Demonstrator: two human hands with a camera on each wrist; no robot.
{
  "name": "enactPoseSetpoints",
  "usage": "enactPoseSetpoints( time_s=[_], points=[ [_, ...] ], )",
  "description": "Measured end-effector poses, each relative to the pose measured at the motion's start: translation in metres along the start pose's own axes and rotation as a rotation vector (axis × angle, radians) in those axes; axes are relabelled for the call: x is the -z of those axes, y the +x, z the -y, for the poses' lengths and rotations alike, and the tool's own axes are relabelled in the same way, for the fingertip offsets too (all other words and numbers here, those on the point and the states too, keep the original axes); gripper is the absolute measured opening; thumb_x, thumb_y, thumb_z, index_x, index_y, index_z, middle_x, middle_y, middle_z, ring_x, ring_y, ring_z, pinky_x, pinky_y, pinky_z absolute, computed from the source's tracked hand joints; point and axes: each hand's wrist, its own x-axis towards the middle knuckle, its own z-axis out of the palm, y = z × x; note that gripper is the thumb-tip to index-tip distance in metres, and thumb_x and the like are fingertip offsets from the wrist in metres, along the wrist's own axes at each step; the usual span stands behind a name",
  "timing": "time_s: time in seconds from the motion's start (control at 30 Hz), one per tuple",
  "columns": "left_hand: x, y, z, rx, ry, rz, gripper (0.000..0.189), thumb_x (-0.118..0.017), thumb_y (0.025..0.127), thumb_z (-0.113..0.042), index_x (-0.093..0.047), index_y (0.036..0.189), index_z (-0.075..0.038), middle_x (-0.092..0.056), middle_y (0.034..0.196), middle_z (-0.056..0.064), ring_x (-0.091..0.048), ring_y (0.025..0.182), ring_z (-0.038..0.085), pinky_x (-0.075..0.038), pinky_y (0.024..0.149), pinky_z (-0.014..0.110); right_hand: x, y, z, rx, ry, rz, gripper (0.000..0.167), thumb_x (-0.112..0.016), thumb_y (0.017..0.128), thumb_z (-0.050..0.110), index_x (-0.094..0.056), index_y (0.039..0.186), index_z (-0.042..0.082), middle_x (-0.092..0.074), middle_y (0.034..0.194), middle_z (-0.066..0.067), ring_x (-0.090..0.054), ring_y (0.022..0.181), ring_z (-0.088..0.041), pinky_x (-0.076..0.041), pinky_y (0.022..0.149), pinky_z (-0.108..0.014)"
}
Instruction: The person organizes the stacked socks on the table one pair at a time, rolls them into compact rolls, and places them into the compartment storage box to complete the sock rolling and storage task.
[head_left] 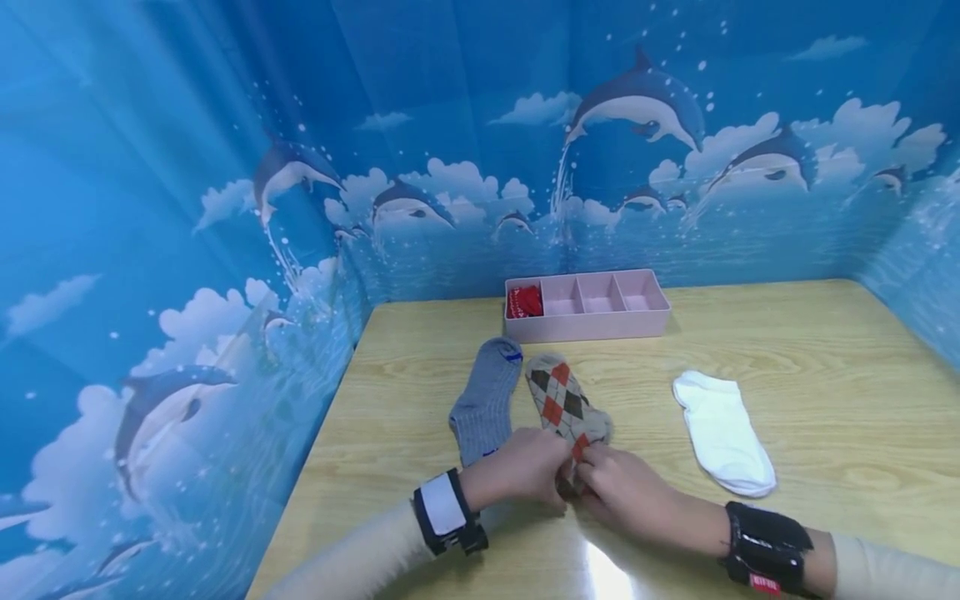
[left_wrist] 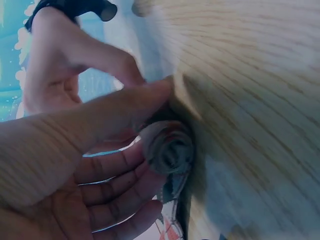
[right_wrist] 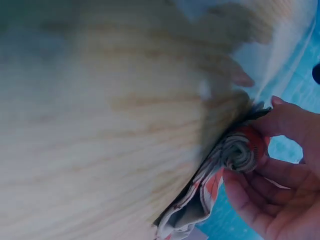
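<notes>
A beige argyle sock (head_left: 558, 396) with red and dark diamonds lies on the table, its near end wound into a tight roll. My left hand (head_left: 531, 462) grips the roll from one side. In the left wrist view, the thumb and fingers close round the coiled end (left_wrist: 172, 150). From the other side my right hand (head_left: 626, 492) pinches the same roll. The right wrist view shows the spiral (right_wrist: 240, 152) between thumb and fingers, with the flat sock part trailing from it. A grey ribbed sock (head_left: 487, 400) lies just left, partly hidden by my left hand.
Behind the socks stands a pink divided box (head_left: 592, 327), with a red rolled item (head_left: 525, 302) in its leftmost compartment. A white sock (head_left: 726, 433) lies flat to the right on the wooden table (head_left: 390, 367). A blue dolphin-print curtain (head_left: 465, 242) hangs along the table's back and left sides.
</notes>
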Motion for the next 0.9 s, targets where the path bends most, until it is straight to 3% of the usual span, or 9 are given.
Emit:
enactPoseSetpoints(
  time_s=[0.23, 0.4, 0.5, 0.67, 0.8, 0.9],
  points=[
    [-0.003, 0.006, 0.005, 0.001, -0.026, -0.055, 0.021, -0.088, 0.078, -0.027, -0.069, 0.072, -0.019, -0.055, 0.060, -0.012, -0.047, 0.054, 0.003, -0.038, 0.051, 0.017, 0.010, 0.011, -0.014, -0.165, 0.269, 0.209, 0.026, -0.074, 0.075, 0.008, -0.055, 0.064, 0.020, -0.054, 0.073, 0.009, -0.041, 0.061, 0.003, -0.037, 0.053, -0.016],
    [0.001, 0.008, 0.006, 0.012, 0.004, -0.053, 0.021, -0.084, 0.083, -0.030, -0.072, 0.071, -0.018, -0.054, 0.060, -0.011, -0.045, 0.056, 0.004, -0.036, 0.053, 0.018, 0.015, 0.016, -0.025, -0.221, 0.399, 0.283, 0.015, -0.074, 0.084, 0.008, -0.069, 0.072, 0.014, -0.058, 0.082, 0.005, -0.044, 0.067, 0.002, -0.042, 0.056, -0.017],
    [0.001, 0.011, 0.006, 0.020, 0.018, -0.053, 0.018, -0.082, 0.085, -0.029, -0.075, 0.073, -0.018, -0.054, 0.062, -0.011, -0.045, 0.058, 0.005, -0.035, 0.054, 0.018, 0.016, 0.015, -0.027, -0.209, 0.396, 0.271, 0.006, -0.075, 0.087, 0.010, -0.076, 0.081, 0.010, -0.060, 0.090, 0.001, -0.048, 0.072, 0.000, -0.047, 0.059, -0.017],
    [-0.001, 0.015, 0.009, 0.010, 0.018, -0.069, 0.025, -0.081, 0.087, -0.027, -0.070, 0.067, -0.017, -0.045, 0.055, -0.011, -0.040, 0.054, 0.004, -0.031, 0.052, 0.018, 0.015, 0.014, -0.026, -0.204, 0.337, 0.238, 0.004, -0.076, 0.088, 0.011, -0.078, 0.091, 0.009, -0.064, 0.091, 0.000, -0.056, 0.078, -0.003, -0.052, 0.065, -0.021],
    [0.000, 0.021, 0.015, 0.012, -0.074, -0.065, 0.011, -0.081, 0.087, -0.021, -0.076, 0.078, -0.015, -0.059, 0.062, -0.010, -0.046, 0.056, 0.003, -0.037, 0.055, 0.016, 0.011, 0.012, -0.025, -0.233, 0.308, 0.168, 0.009, -0.077, 0.086, 0.010, -0.071, 0.092, 0.014, -0.066, 0.088, 0.005, -0.060, 0.078, -0.005, -0.053, 0.067, -0.023],
    [0.003, 0.024, 0.019, 0.033, -0.153, -0.060, 0.005, -0.082, 0.085, -0.017, -0.077, 0.086, -0.015, -0.067, 0.071, -0.008, -0.052, 0.060, 0.004, -0.043, 0.059, 0.016, 0.007, 0.010, -0.025, -0.191, 0.242, 0.079, 0.011, -0.079, 0.085, 0.011, -0.069, 0.089, 0.015, -0.066, 0.087, 0.007, -0.061, 0.077, -0.005, -0.054, 0.066, -0.023]
  ],
)
